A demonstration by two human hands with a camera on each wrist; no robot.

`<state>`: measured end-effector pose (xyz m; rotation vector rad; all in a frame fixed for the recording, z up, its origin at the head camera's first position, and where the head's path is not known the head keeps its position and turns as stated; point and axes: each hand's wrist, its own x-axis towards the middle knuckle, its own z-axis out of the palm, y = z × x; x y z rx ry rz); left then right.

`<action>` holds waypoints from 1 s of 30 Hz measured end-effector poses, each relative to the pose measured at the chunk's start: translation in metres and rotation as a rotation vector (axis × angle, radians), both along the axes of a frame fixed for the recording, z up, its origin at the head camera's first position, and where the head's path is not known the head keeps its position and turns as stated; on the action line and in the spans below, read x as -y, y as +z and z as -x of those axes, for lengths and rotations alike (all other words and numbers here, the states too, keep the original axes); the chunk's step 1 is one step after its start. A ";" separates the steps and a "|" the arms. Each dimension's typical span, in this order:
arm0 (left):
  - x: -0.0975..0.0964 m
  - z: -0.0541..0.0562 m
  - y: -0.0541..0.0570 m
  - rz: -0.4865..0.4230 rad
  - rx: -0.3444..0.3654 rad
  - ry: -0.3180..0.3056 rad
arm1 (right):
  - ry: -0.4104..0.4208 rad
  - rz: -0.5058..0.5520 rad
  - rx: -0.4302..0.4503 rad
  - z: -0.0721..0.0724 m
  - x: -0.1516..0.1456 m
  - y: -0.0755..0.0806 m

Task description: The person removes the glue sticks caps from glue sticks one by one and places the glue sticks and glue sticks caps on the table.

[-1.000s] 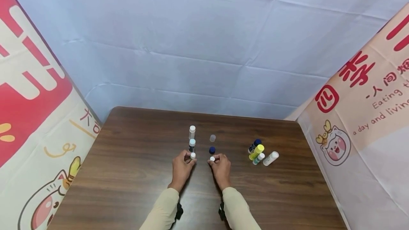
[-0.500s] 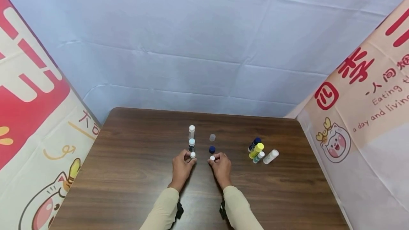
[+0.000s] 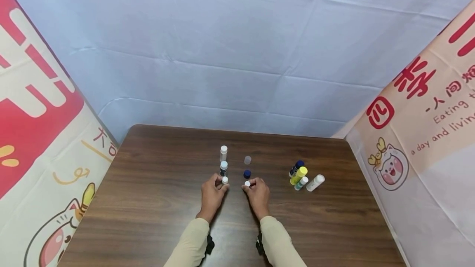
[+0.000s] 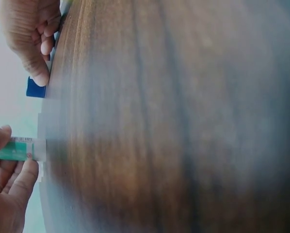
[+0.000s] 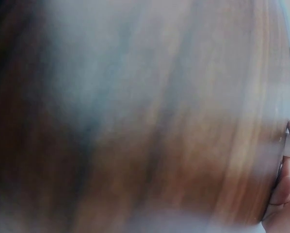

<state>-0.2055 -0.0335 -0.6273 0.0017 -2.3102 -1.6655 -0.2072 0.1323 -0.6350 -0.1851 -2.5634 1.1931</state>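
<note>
In the head view my left hand (image 3: 212, 197) grips a small glue stick with a white top (image 3: 224, 180), standing upright at the table. Its green label shows in the left wrist view, where thumb and fingers hold the glue stick (image 4: 18, 149) from both sides. Opposite, my right hand (image 3: 258, 196) pinches a small white cap (image 3: 247, 183) close to the tabletop. Behind the left hand stand a dark-labelled glue stick (image 3: 223, 169) and a clear one with a white top (image 3: 223, 154). A blue cap (image 3: 247, 174) and a translucent cap (image 3: 247, 160) sit beyond the right hand.
Toward the right of the brown table (image 3: 156, 201) are a dark blue glue stick (image 3: 296, 169), a yellow one (image 3: 298, 176), a smaller green-and-white one (image 3: 302, 183) and a white one (image 3: 316, 183). Cloth walls rise behind and at both sides.
</note>
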 end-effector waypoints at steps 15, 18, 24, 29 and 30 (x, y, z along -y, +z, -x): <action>-0.001 0.000 -0.001 0.068 0.021 0.007 | -0.002 0.025 0.010 -0.003 0.002 -0.001; -0.001 0.000 0.000 0.066 0.015 0.006 | 0.003 0.051 0.045 -0.003 0.002 0.003; -0.002 0.001 0.001 0.025 0.004 -0.002 | -0.026 0.089 0.048 -0.010 0.000 0.014; -0.001 0.001 0.002 0.015 -0.003 0.010 | -0.087 0.077 -0.021 -0.017 -0.010 0.028; -0.001 0.001 0.002 0.015 -0.003 0.012 | -0.103 0.076 -0.035 -0.019 -0.014 0.031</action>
